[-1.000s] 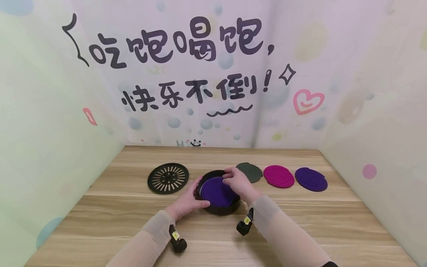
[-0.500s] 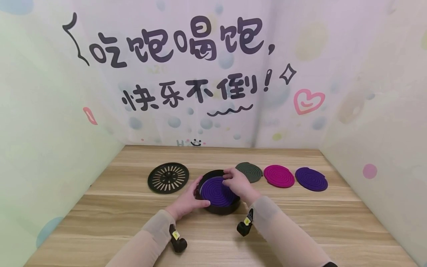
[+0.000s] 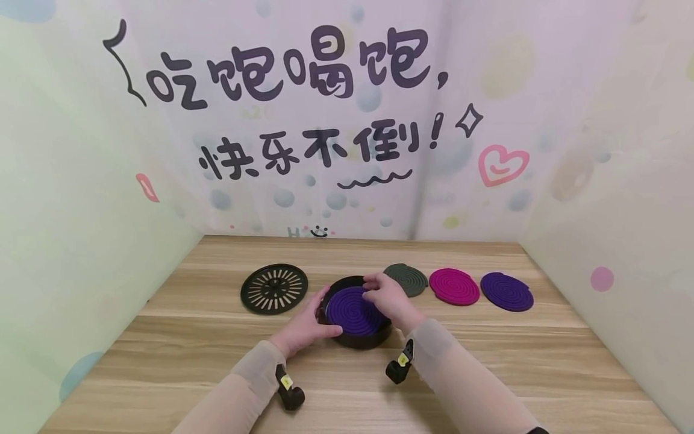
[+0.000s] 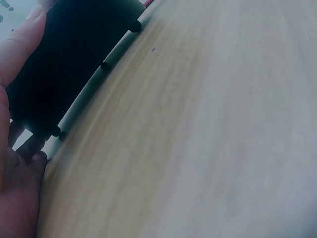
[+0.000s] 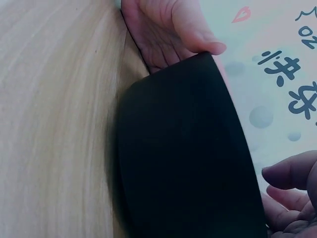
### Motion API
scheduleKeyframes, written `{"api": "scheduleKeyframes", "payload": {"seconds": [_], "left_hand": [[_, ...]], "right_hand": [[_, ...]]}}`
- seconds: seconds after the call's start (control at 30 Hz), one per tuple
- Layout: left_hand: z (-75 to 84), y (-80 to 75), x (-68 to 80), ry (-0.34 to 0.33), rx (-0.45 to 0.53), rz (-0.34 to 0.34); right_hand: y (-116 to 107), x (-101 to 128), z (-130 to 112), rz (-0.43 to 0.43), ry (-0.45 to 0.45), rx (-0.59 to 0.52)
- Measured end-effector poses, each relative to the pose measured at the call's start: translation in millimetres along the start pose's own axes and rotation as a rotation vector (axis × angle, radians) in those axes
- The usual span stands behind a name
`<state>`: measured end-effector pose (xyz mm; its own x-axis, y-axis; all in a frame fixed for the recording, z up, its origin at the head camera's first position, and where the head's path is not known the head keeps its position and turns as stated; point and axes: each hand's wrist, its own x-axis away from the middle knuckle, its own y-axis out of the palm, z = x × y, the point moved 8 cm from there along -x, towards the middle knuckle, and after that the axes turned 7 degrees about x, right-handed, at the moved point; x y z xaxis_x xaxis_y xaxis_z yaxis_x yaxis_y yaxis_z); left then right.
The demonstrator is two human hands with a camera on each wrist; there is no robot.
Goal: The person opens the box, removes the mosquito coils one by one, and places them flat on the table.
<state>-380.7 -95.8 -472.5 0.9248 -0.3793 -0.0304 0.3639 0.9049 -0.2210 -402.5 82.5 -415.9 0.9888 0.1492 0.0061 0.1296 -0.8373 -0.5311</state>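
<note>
A round black holder stands on the table in front of me, with a purple spiral coaster lying inside its rim. My left hand grips the holder's left side. Its thumb lies at the front rim, while the other fingers reach around the far side. My right hand is over the holder's right rear rim, fingers loosely bent and pointing left above the coaster. In the right wrist view the holder's wall hides the coaster, and the right fingertips show just above the rim.
Left of the holder lies a black slotted disc with a small knob. A grey-green spiral coaster, a magenta one and another purple one lie in a row to the right. Walls border the wooden table behind and at both sides.
Both hands keep their places at the holder, and the coaster stays inside it. Only a very slight shift of the whole head view shows.
</note>
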Motion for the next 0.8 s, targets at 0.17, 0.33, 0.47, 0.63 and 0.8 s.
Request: {"api": "scheduleKeyframes", "payload": {"seconds": [0.17,0.33,0.47,0.63,0.8], "left_hand": [[0.9,0.3,0.3,0.006,0.003,-0.003],[1.2,0.5,1.6,-0.006,-0.001,-0.005],[1.6,0.1,1.6,-0.014,0.002,0.002],[2.1,0.2,0.7,-0.002,0.006,-0.005],[-0.6,-0.1,-0.3,0.0,0.008,-0.01]], "right_hand": [[-1.7,-2.8,3.2,0.026,-0.001,-0.076],[-3.6,-4.5,2.3,0.027,-0.006,-0.157],[-5.4,-4.4,0.5,0.017,-0.009,-0.2],[-5.5,-5.6,1.7,0.004,0.0,-0.232],[-3.0,-6.2,3.7,-0.012,0.018,-0.256]]}}
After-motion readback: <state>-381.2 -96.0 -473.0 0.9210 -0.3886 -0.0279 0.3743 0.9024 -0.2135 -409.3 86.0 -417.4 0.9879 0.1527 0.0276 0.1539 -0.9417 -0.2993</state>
